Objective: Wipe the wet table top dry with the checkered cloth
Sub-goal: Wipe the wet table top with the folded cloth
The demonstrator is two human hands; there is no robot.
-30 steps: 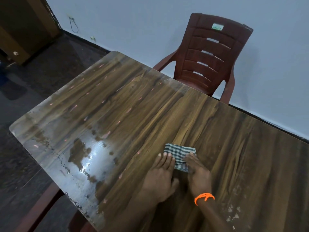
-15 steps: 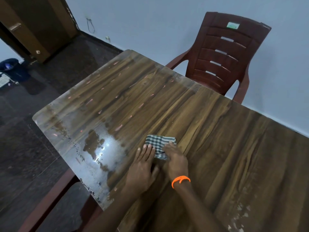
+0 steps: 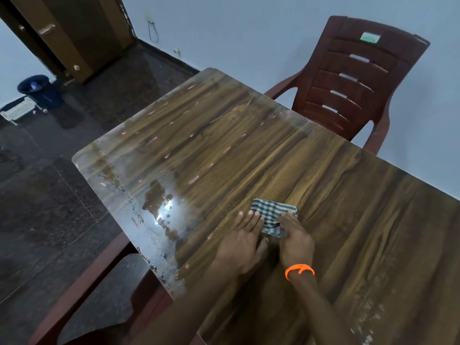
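Observation:
The folded checkered cloth [image 3: 272,212] lies on the wood-grain table top [image 3: 249,150], near its front edge. My left hand [image 3: 242,241] lies flat with straight fingers, its fingertips touching the cloth's left edge. My right hand [image 3: 297,241], with an orange band at the wrist, rests on the cloth's near right part with bent fingers gripping the fabric. A shiny wet patch with droplets [image 3: 161,210] covers the table's left end, to the left of my hands and apart from the cloth.
A dark red plastic chair [image 3: 348,80] stands behind the table against the pale wall. Another red chair [image 3: 82,282] sits below the table's left corner. On the dark floor at far left are a blue bin [image 3: 39,90] and a white rack [image 3: 17,112], beside a brown door [image 3: 74,33].
The view has swung left, bringing the door, bin and rack into sight. Both hands stay on the cloth in much the same pose, still right of the wet patch.

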